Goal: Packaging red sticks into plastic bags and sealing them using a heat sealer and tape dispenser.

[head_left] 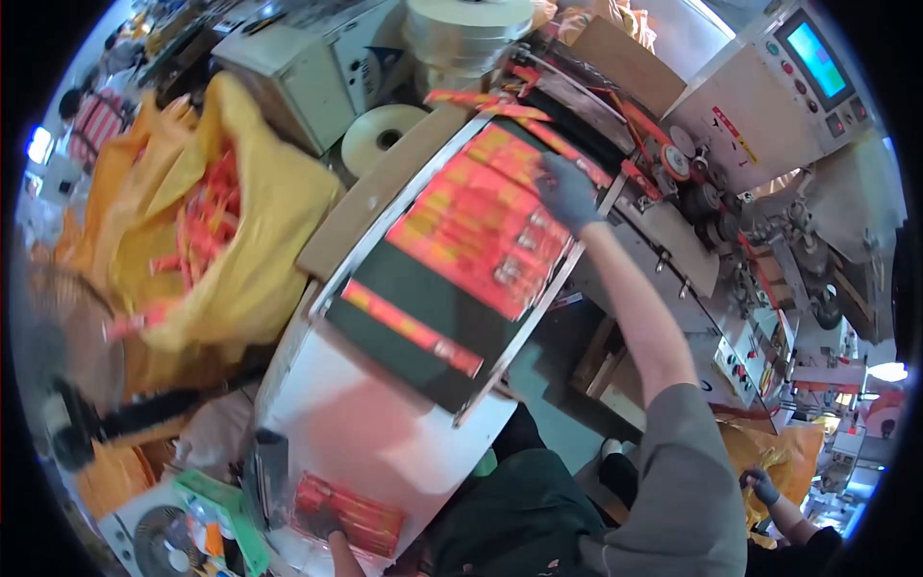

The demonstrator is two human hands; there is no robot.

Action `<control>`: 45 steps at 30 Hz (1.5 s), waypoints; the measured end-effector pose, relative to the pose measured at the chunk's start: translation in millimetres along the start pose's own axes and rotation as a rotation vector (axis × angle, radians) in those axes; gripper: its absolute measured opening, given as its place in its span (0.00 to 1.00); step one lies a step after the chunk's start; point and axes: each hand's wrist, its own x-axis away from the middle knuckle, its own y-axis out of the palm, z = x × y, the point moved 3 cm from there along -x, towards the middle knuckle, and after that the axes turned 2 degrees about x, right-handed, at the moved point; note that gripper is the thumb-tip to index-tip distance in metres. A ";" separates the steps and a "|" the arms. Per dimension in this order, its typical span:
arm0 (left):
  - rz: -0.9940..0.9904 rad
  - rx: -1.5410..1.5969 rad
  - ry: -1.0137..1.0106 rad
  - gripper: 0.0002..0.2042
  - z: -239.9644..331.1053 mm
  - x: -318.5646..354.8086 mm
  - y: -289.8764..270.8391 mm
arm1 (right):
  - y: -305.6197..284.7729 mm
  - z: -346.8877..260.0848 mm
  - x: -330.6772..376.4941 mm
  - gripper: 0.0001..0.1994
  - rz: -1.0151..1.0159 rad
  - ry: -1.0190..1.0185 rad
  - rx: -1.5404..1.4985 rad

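One pile [370, 527] by tabletop's [385, 394] near edge, more red packets [471, 221] wait on belt [413, 288].
We can't tell if left fingers [314, 520] or right fingers [555, 175] grip.

Belt: the dark green belt [413, 284] lies bare in 2 bands, 1 on each side of a lone red strip [411, 329], at 7 to 8 o'clock.
Rows: red packets [471, 216] fill the belt toward 12; the right hand [569, 192] blocks their edge at 1 to 2 o'clock.
White tabletop [361, 409]: open middle at 7 o'clock — beyond it, the left hand [322, 521] on a red bundle [365, 524].
10 o'clock: cardboard [375, 197], then a yellow sack [284, 221].
2 o'clock: machine rollers [675, 162].
3 o'clock: right forearm [639, 317] crosses.
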 end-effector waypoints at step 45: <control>-0.427 0.798 1.356 0.12 704.7 151.6 -233.5 | -45.2 -0.3 20.5 0.26 -0.228 -0.141 -0.878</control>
